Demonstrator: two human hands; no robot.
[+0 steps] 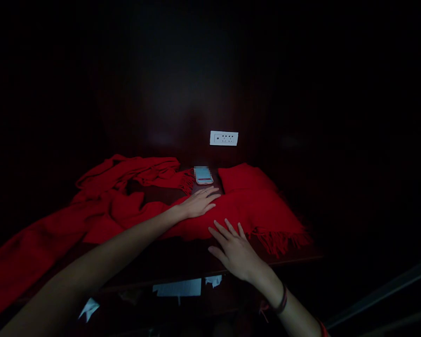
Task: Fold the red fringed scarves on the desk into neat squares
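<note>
Across the dark desk (189, 257) there's a long red scarf (242, 206) sprawled out, smoothish on the right, bunched and rumpled on the left; can't tell if it's all one piece. Left hand (198, 204) lies palm down over the middle, fingers out straight and a bit apart, gripping nothing; right hand (236, 252) is at the near edge, fingers fanned wide, nothing in it either; can't tell if those fingertips actually touch cloth.

My guess is it's light, floppy and hard to damage, more likely to wrinkle than slip; I'd pinch it by the corners at the right end, just above the fringe (280, 239), since grabbing loose strands could tangle or pull them.

As for obstacles, a phone (204, 176) lies just beyond the left hand, right beside some more tassels (188, 181), so dragging the cloth that way could nudge it; white socket (224, 138) on the wall behind, out of the way; scraps of paper (178, 288) below the front edge, also harmless.
</note>
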